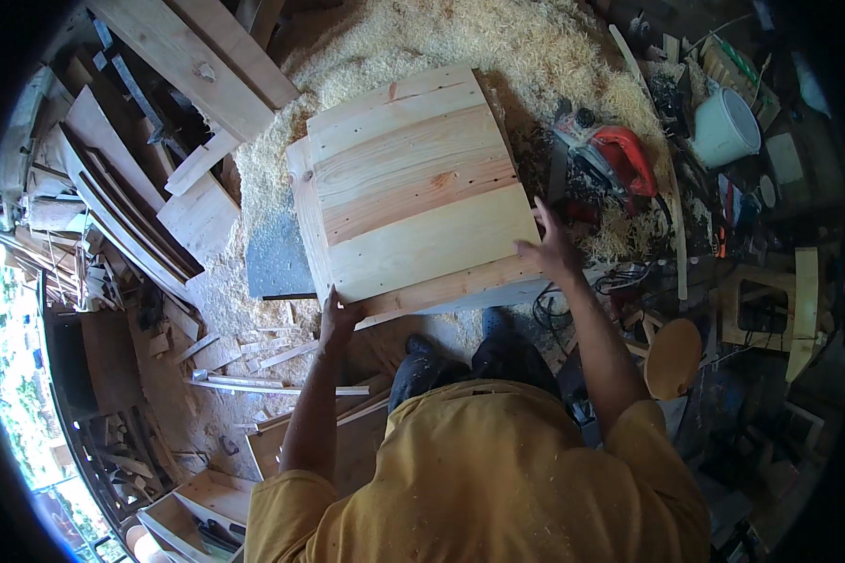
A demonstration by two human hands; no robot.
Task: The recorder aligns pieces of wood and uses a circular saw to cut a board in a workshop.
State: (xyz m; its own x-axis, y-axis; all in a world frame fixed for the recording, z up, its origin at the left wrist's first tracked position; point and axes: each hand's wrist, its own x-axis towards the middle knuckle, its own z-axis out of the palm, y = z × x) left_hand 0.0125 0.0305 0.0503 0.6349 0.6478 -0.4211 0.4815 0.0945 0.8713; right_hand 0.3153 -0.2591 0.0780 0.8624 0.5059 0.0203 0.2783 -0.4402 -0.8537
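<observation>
Spreading across the upper middle of the frame, a heap of pale wood shavings (394, 47) is burying much of the grey tabletop (280, 261). A broad panel of joined boards (422, 178) is lying at the frame's centre, slightly askew, knots and small dark holes dotting its face. Beneath it a second wooden piece (302, 183) is showing along the left edge. Upper right: a red power tool (620, 159) is resting among shavings, and farther right a white bucket (726, 129) is leaning. Smallest, the hands. The left hand (340, 314) is touching the panel's lower-left corner; cannot tell whether it is clamping. The right hand (552, 246) is holding thumb and fingers apart at the lower-right corner, thumb lying toward the near edge. Judging by this, the person is positioning or steadying the panel; the next move is probably calling for even contact at both corners, edges staying aligned.
</observation>
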